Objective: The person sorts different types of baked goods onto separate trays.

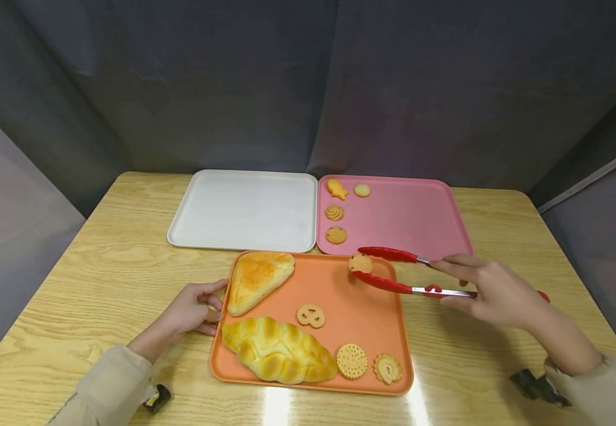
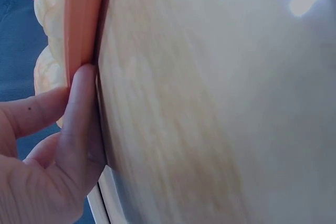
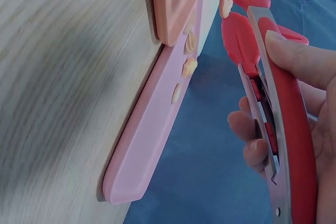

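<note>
My right hand grips red-tipped metal tongs over the far right corner of the orange tray. Between the tong tips is a small round cookie, which the right wrist view shows held off the surface. My left hand pinches the left rim of that tray between thumb and fingers. On the tray lie a triangular bread, a braided loaf, a pretzel-shaped cookie, a round dotted biscuit and a ring-shaped cookie.
Behind the orange tray, a white tray and a pink tray stand side by side. Along the pink tray's left part sit a fish-shaped cracker, a pale round cookie, a swirl cookie and a round cookie. Dark curtains surround the table.
</note>
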Demonstrator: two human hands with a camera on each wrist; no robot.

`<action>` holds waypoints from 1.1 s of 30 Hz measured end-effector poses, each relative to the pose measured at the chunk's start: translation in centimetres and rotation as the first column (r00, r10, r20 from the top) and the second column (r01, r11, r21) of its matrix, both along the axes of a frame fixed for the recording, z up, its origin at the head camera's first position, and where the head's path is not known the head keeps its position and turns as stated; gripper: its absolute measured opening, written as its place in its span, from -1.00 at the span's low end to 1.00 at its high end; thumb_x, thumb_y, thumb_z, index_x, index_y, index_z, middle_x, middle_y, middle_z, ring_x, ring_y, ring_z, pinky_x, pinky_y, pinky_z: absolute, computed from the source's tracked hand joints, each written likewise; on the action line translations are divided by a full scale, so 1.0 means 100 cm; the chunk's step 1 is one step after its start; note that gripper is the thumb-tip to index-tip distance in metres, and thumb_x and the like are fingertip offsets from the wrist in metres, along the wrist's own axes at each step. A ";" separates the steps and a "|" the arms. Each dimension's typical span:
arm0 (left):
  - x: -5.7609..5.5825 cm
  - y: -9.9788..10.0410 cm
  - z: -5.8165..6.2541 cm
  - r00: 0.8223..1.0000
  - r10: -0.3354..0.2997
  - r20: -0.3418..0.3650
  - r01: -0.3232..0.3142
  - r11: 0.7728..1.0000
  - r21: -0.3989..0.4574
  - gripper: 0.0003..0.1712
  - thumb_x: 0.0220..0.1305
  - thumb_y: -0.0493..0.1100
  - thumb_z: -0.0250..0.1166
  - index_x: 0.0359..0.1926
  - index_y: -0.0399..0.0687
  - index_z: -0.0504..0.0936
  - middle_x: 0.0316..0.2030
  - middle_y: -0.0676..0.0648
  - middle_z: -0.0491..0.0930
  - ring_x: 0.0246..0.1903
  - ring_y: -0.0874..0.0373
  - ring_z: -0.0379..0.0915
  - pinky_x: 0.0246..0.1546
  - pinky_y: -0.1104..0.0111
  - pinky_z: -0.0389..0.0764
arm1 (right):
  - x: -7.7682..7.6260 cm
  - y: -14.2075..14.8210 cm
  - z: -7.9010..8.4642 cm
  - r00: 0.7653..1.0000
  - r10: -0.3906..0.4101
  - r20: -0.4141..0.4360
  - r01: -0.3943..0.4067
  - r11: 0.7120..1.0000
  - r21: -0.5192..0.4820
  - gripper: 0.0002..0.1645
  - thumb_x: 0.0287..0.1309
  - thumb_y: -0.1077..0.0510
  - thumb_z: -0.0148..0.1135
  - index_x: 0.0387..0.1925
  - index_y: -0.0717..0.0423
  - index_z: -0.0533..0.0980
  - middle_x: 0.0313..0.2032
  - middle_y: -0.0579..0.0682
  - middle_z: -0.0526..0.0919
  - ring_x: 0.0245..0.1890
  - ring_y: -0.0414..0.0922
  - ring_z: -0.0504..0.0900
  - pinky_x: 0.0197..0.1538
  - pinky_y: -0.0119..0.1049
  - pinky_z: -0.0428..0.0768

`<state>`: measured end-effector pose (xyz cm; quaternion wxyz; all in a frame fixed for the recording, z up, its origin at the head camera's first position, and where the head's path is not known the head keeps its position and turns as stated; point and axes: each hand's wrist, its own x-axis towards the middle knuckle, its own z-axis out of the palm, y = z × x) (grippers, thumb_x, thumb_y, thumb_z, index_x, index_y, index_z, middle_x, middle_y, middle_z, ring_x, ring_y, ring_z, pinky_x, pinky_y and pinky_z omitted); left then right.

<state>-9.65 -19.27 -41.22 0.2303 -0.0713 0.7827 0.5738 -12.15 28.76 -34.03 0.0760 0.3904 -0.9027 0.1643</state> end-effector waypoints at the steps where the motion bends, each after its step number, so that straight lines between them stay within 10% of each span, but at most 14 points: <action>1: 0.000 0.000 0.000 1.000 0.000 0.001 0.000 1.000 0.000 -0.19 -0.01 -0.58 0.15 0.32 -0.22 0.19 -0.42 -0.15 0.41 -0.60 0.14 0.36 -0.59 0.23 0.64 | -0.001 0.001 0.000 1.000 -0.011 0.003 0.011 1.000 0.005 -0.28 -0.44 0.20 0.54 -0.05 0.22 0.55 -0.18 0.07 0.59 -0.58 -0.38 0.32 -0.60 -0.54 0.33; 22: 0.001 0.002 0.003 1.000 -0.010 -0.014 0.010 1.000 0.006 -0.19 -0.01 -0.56 0.17 0.32 -0.26 0.17 -0.43 -0.14 0.41 -0.59 0.15 0.36 -0.59 0.23 0.64 | -0.032 0.006 0.007 0.992 -0.092 -0.082 0.091 0.996 -0.019 -0.31 -0.43 0.20 0.52 -0.07 0.25 0.55 -0.29 0.09 0.58 -0.63 -0.31 0.28 -0.65 -0.50 0.30; 33: 0.001 0.001 0.000 1.000 -0.016 -0.018 0.016 1.000 0.009 -0.19 0.00 -0.55 0.17 0.33 -0.25 0.17 -0.43 -0.13 0.40 -0.59 0.14 0.34 -0.59 0.20 0.64 | -0.046 0.005 0.003 0.986 -0.140 -0.088 0.140 0.990 -0.006 -0.34 -0.37 0.18 0.49 -0.06 0.25 0.55 -0.22 0.23 0.60 -0.43 0.00 0.55 -0.47 -0.16 0.53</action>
